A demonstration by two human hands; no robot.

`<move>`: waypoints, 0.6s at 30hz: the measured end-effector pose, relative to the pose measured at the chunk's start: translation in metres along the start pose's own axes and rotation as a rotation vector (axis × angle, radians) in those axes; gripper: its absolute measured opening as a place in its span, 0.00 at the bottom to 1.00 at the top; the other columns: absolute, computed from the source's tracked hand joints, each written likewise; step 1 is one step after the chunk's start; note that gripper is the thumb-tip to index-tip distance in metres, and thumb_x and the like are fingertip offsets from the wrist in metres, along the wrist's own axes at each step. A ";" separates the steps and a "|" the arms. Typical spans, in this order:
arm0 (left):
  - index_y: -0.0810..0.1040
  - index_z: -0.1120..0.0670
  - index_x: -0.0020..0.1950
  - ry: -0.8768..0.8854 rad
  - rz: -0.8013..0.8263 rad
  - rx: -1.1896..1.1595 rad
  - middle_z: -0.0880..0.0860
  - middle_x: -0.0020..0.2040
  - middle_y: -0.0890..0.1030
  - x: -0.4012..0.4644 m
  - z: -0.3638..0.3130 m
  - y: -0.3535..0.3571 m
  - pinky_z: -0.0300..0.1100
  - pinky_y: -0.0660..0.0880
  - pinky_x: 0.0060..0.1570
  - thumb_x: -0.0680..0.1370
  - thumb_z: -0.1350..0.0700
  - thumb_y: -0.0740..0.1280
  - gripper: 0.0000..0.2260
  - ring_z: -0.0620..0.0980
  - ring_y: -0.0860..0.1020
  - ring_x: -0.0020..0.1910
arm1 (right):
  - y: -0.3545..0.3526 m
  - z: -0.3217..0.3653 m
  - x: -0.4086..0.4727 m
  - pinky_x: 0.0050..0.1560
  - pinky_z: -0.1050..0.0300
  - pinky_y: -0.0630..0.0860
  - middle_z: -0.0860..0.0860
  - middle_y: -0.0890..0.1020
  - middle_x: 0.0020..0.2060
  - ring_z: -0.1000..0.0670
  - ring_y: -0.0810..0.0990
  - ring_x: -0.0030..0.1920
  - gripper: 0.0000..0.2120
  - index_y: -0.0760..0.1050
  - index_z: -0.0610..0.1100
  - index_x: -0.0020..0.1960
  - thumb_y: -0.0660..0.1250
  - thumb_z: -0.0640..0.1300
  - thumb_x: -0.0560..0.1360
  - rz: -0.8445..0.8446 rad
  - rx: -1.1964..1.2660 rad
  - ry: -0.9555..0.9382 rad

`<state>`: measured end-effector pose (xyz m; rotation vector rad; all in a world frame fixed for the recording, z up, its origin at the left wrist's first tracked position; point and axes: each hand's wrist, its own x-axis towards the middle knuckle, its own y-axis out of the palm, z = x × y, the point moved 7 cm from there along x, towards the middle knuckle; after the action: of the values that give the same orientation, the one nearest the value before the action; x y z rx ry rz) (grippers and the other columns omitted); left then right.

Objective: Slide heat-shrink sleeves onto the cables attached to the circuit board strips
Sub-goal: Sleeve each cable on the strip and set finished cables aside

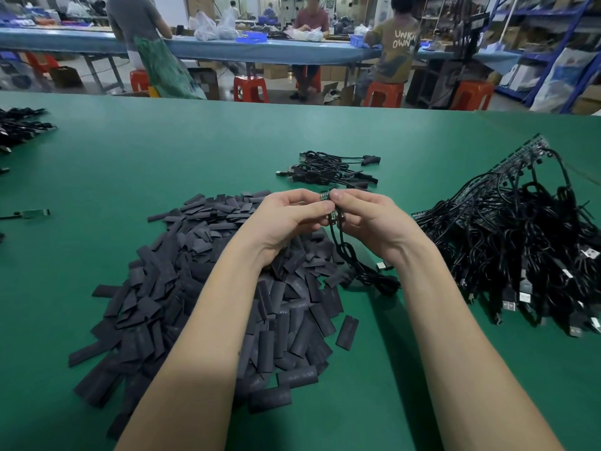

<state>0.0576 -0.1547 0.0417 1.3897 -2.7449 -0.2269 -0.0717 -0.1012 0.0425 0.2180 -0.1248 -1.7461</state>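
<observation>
The fingers of both hands cover most of the small circuit board piece (pixel 329 205), so whether a sleeve sits on it is hard to tell. Left hand (pixel 289 219) and right hand (pixel 367 219) meet just above the far edge of the heat-shrink sleeve pile (pixel 208 288), each pinching the board with curled fingers. Its black cables (pixel 351 255) hang to the green table (pixel 162 151) right of the pile. Further right lies the cable bundle (pixel 520 236), cut off by the frame edge

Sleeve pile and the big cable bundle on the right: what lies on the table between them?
Head view: the black cables hanging from the small board strip that both hands pinch lie there; otherwise bare green table.
</observation>
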 end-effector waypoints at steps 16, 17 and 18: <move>0.86 0.52 0.36 -0.101 0.117 -0.159 0.50 0.38 0.85 -0.002 0.007 0.002 0.32 0.78 0.37 0.66 0.58 0.77 0.03 0.42 0.82 0.35 | 0.017 -0.025 0.000 0.28 0.67 0.78 0.47 0.83 0.32 0.53 0.82 0.28 0.07 0.83 0.38 0.39 0.73 0.43 0.67 0.067 0.429 0.260; 0.86 0.52 0.37 -0.104 0.128 -0.172 0.50 0.39 0.85 -0.002 0.007 0.003 0.32 0.78 0.37 0.66 0.59 0.77 0.02 0.42 0.82 0.35 | 0.016 -0.026 0.000 0.28 0.68 0.78 0.47 0.83 0.32 0.54 0.81 0.28 0.07 0.83 0.39 0.37 0.74 0.43 0.67 0.072 0.462 0.272; 0.87 0.52 0.37 -0.107 0.139 -0.170 0.50 0.40 0.85 -0.003 0.006 0.004 0.32 0.78 0.37 0.66 0.58 0.77 0.03 0.42 0.82 0.36 | 0.015 -0.026 0.000 0.29 0.68 0.78 0.48 0.82 0.32 0.55 0.80 0.28 0.06 0.84 0.39 0.35 0.74 0.43 0.67 0.073 0.481 0.278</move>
<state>0.0558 -0.1492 0.0361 1.1732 -2.8134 -0.5281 -0.0519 -0.1032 0.0206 0.7936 -0.3448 -1.5742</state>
